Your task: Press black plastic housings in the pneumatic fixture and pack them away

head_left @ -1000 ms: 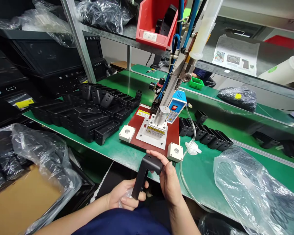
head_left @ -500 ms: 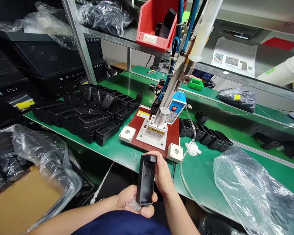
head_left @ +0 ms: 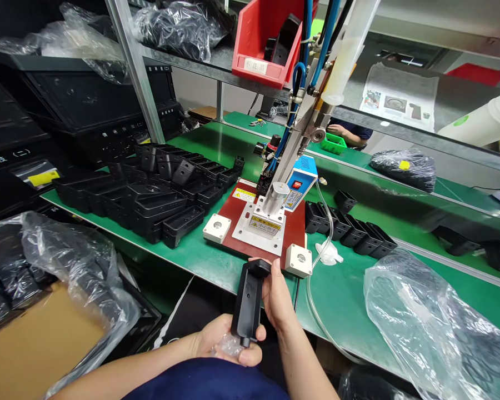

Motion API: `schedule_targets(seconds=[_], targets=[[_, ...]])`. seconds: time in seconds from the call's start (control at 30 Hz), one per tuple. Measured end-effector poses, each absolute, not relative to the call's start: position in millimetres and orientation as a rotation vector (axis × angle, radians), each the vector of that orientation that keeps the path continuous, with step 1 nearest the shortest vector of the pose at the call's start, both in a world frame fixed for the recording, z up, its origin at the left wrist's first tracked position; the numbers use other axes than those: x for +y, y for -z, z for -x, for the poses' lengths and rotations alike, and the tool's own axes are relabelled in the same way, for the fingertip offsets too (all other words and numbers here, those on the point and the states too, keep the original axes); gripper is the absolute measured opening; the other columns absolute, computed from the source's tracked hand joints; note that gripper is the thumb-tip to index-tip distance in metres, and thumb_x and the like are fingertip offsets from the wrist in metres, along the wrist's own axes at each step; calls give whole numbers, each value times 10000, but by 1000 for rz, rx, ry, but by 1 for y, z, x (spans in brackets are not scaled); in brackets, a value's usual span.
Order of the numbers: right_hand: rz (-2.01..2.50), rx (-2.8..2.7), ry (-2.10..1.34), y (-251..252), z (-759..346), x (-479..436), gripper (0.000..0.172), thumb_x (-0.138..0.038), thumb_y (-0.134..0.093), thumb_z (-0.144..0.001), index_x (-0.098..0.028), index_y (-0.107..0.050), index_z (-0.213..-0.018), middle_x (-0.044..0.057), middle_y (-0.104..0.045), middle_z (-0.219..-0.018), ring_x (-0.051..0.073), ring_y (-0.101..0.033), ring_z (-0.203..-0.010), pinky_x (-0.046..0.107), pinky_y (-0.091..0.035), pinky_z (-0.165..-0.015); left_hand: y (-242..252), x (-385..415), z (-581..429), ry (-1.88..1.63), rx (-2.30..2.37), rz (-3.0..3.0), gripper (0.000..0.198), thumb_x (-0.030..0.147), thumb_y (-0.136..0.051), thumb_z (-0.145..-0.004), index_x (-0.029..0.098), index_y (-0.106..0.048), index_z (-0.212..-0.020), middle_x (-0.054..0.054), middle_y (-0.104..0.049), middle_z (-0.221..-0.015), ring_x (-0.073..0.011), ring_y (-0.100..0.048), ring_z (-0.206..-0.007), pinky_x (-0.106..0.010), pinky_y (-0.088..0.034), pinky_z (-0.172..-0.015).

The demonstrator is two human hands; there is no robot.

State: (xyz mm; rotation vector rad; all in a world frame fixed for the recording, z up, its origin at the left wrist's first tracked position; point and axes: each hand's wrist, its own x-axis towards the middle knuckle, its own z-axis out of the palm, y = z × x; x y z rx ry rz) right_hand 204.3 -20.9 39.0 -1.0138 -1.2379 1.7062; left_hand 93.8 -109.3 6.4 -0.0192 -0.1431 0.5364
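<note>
Between my hands, in front of the bench edge, is a black plastic housing [head_left: 248, 303], long and hollow, its open side facing me. My left hand [head_left: 227, 341] grips its lower end, with a crumpled piece of clear plastic [head_left: 229, 345] also in the palm. Around the upper right end my right hand [head_left: 276, 297] is closed, thumb along the top. Just beyond stands a press [head_left: 270, 216] on a red-brown base, with a white button box [head_left: 299, 260] near my right hand and another button box [head_left: 216, 228] to the left.
Many similar black housings [head_left: 150, 194] are piled at left; a row of others [head_left: 350, 228] stands at right. A clear plastic bag [head_left: 425, 316] covers the right bench. A red bin [head_left: 254, 69] sits on the shelf above. Another person's arm [head_left: 350, 133] shows behind the bench.
The black housing has tilted slightly in my hands, its upper end shifting a little right and up. Behind the bench, the other person's hand and forearm have come into view.
</note>
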Motion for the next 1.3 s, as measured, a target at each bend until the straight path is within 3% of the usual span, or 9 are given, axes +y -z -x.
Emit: schedule_targets(seconds=[0.17, 0.47, 0.87, 1.3], targets=[[974, -1079, -1875, -39, -205, -22, 648, -766, -401, -836, -209, -693, -993, 70, -707, -920, 219, -623, -845, 281, -435, -572, -6, -110, -93, -545, -105, -11, 323, 245, -357, -908, 119, -646, -976, -93, -607, -667, -59, -328, -263, -161, -72, -256], [1003, -1038, -1893, -38, -205, -21, 648, -785, -494, -766, -204, -707, -958, 64, -705, -831, 216, -611, -769, 284, -388, -528, -6, -111, -92, -561, -103, -44, 281, 250, -370, -895, 124, -611, -966, -79, -590, -667, -55, -286, -280, -170, -73, -287], [989, -1086, -1877, -37, -208, -19, 550, -698, -499, -824, -215, -716, -972, 74, -701, -849, 244, -631, -865, 320, -490, -642, -3, -110, -92, -568, -116, -26, 267, 243, -407, -870, 104, -617, -959, -86, -589, -678, -56, -338, -306, -165, -88, -301], [958, -1009, -1893, -29, -209, -16, 485, -644, -558, -824, -208, -719, -963, 65, -714, -912, 249, -649, -863, 333, -501, -667, -3, -108, -93, -579, -65, -21, 224, 234, -449, -863, 105, -623, -917, -70, -594, -661, -65, -379, -326, -171, -115, -296]])
